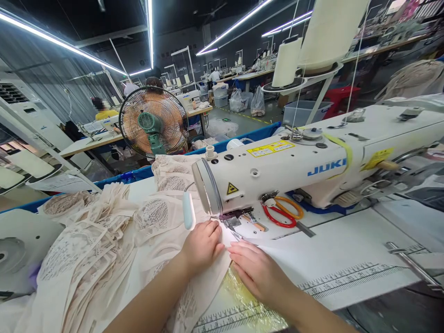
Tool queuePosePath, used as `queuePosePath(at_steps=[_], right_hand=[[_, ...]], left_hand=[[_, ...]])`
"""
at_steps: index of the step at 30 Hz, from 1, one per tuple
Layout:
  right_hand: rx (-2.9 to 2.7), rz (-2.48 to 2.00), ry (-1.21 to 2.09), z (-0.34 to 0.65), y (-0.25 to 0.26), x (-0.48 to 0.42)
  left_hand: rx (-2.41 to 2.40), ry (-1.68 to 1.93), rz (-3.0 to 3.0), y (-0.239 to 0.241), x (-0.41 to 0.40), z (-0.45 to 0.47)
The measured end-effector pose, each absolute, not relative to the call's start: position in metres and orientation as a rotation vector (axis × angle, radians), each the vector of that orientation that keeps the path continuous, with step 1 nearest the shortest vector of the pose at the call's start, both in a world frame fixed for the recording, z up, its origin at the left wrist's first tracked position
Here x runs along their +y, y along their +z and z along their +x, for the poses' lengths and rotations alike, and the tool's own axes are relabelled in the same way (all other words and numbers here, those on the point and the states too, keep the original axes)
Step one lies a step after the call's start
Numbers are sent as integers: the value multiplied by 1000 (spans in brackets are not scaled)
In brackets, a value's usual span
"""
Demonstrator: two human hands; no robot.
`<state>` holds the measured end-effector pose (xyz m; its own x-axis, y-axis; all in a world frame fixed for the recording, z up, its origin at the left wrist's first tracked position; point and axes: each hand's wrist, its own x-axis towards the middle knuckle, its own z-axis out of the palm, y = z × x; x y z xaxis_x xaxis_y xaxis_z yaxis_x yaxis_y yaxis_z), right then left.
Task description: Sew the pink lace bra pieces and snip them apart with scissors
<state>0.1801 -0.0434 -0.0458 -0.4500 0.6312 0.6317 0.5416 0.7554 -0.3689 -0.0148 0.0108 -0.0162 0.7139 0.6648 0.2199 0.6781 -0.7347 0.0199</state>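
Note:
Under the head of a white JUKI sewing machine (277, 166) lies a beige lace garment piece (211, 282). My left hand (203, 245) presses on it close to the needle area, fingers curled together. Just to the right, my right hand (258, 270) has its fingertips at the fabric's edge, fingers close together; its thumb is hidden. The needle and presser foot are mostly covered by the machine head and my fingers. Red-and-orange-handled scissors (282, 215) rest on the machine bed behind my right hand.
Beige lace pieces (100, 240) are heaped on the left, with more lace cups (173, 173) behind. Crinkled yellowish plastic (243, 296) lies under my right wrist, across a printed ruler (347, 277). Beyond stand a fan (152, 122) and thread cones (286, 62). Other people sit farther back.

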Motion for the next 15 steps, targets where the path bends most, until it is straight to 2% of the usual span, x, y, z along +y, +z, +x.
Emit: queuePosePath(at_steps=[15], right_hand=[[-2170,-907,162,180,-45,-43]], left_hand=[[-1206,-263,-2842,-15,11,-12]])
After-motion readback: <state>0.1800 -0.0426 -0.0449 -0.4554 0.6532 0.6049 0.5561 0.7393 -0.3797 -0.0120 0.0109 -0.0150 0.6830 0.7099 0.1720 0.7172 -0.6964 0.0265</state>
